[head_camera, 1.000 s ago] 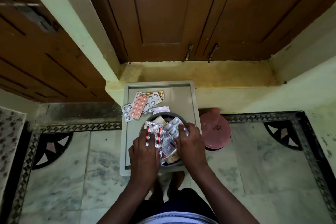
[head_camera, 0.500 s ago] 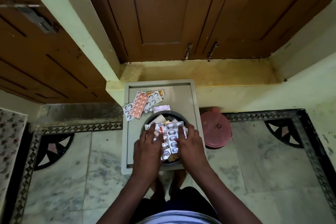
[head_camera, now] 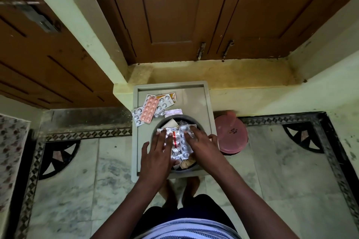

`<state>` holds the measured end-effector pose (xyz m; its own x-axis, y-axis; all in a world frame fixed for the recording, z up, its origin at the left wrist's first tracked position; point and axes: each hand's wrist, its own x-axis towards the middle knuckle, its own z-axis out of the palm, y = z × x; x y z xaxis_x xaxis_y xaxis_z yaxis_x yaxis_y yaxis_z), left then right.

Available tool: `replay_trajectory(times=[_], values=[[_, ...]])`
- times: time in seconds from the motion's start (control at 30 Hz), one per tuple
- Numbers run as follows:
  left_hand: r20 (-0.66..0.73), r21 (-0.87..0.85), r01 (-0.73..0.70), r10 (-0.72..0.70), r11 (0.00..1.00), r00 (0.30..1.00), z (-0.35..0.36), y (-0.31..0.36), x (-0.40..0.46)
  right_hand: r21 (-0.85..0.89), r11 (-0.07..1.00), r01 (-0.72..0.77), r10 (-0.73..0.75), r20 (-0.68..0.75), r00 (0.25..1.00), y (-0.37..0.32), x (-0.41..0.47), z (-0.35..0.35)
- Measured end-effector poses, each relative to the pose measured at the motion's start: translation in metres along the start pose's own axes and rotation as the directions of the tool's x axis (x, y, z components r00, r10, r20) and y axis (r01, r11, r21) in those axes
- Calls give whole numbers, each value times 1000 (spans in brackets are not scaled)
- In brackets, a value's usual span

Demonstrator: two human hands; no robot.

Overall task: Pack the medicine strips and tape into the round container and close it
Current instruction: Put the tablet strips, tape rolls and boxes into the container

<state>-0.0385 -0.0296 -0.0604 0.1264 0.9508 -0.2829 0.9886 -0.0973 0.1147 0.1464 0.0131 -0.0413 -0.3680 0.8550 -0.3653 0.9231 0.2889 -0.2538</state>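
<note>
Both hands, left hand (head_camera: 157,153) and right hand (head_camera: 202,147), lie flat with fingers spread, gripping nothing, pressing the medicine strips (head_camera: 179,142) down into the round container (head_camera: 186,117) on the grey tray (head_camera: 194,91), likely so the lid can seat. More strips (head_camera: 149,109) wait on the tray just beyond the container; the pink lid (head_camera: 231,136) lies on the floor beside the tray, within reach.

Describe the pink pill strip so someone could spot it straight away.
Find the grey tray below the wooden doors. In its far-left corner, beyond the round container, lies a pile of strips. The pink strip lies on top, the only salmon-coloured one among silver foil strips.
</note>
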Motion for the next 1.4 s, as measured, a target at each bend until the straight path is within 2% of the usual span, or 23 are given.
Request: replay_trajectory(times=[0.1, 0.27, 0.4, 0.5, 0.63, 0.73, 0.87, 1.03, 1.13, 1.23, 1.4], values=[[14, 10, -7, 7, 1000, 1000, 5, 3, 0, -22, 1000, -15, 16, 26, 1000, -2, 1, 4], [113, -28, 61, -57, 998, 992, 6, 5, 7, -37, 999, -39, 37, -53, 998, 0, 4, -1], [199, -58, 68, -55, 996, 978, -2, 7, 14, 80, 995, -59, 70, -136, 988, 7, 13, -4], [120, -95, 59, -47, 994, 992, -16, 9, 11, 193, 981, -33, 79, -234, 969, 10, 24, -6], [-173, -260, 98, -146, 961, 974, -21, -6, 11, 272, 962, 12, 81, -327, 941, 2, 48, -17], [-234, -441, 176, -302, 880, 924, -27, -26, 34, 313, 950, 12, 86, -298, 951, -7, 81, -26], [-174, -442, 334, -445, 832, 878, -30, -55, 81, 258, 966, -1, 49, -181, 982, -24, 133, -37], [-61, -252, 380, -407, 890, 911, -27, -77, 120, 60, 998, -20, 22, -45, 999, -37, 188, -40], [-58, -209, 379, -398, 902, 916, -22, -81, 128, -48, 999, -14, 13, -14, 1000, -40, 204, -35], [-62, -265, 385, -414, 884, 908, -18, -83, 130, -108, 994, 8, -9, -9, 1000, -41, 210, -32], [-49, -397, 396, -450, 828, 892, -12, -85, 128, -96, 995, 35, -37, -20, 999, -38, 209, -33]])
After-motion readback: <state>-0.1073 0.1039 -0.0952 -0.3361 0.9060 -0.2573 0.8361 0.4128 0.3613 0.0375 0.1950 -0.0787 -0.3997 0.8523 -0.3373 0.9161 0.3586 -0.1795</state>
